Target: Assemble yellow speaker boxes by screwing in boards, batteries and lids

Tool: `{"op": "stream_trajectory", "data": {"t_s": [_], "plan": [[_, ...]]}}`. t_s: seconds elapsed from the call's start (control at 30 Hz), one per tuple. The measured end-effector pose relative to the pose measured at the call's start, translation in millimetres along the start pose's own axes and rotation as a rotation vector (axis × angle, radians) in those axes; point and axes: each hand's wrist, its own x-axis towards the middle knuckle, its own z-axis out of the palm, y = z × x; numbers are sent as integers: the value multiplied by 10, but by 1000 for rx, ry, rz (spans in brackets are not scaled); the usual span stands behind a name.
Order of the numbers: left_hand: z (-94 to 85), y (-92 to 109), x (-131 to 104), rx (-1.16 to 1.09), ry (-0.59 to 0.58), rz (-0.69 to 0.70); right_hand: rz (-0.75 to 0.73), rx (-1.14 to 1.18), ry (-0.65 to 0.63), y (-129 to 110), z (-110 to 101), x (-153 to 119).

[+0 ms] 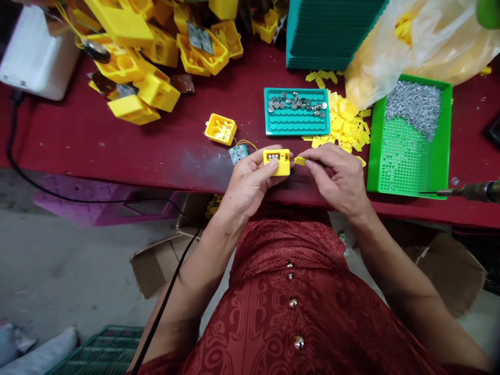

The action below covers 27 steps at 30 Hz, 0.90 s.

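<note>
My left hand [250,179] is closed around a small yellow plastic casing [282,165], its thumb at an open slot where silvery button cells show. Pinched in my right hand [339,174] is a small yellow battery cover [300,161], just right of the casing and apart from it. Beyond my left hand lie an open yellow half-shell [221,129] and a circuit board [238,153] with thin wires. A teal tray [297,127] with several button cells stands past both hands. Loose yellow covers [346,122] are heaped beyond my right hand.
A green basket [410,185] of small screws stands at right, with a screwdriver bit [445,192] over its near edge. Stacked teal trays [324,36] and a plastic bag [422,47] are behind. Yellow casings [160,96] pile up at back left. A black cable [97,199] crosses the table's front edge.
</note>
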Motion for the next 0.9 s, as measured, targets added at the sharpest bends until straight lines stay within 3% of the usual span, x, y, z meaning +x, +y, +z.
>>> {"op": "stream_trajectory", "data": {"t_s": [0.17,0.4,0.57,0.73,0.9], "plan": [[37,3,-14,66,12,17,-92,-113,-168,-58,-67,-11],[98,-31,-24,41,27,33,-145,-108,-257,24,-115,31],[77,-32,-11,44,-3,33,-187,12,-120,117,-132,2],[74,-18,2,55,-13,7,-7,108,31,102,-140,-16],[107,-52,-15,118,-16,-4,178,314,47,17,-100,8]]}}
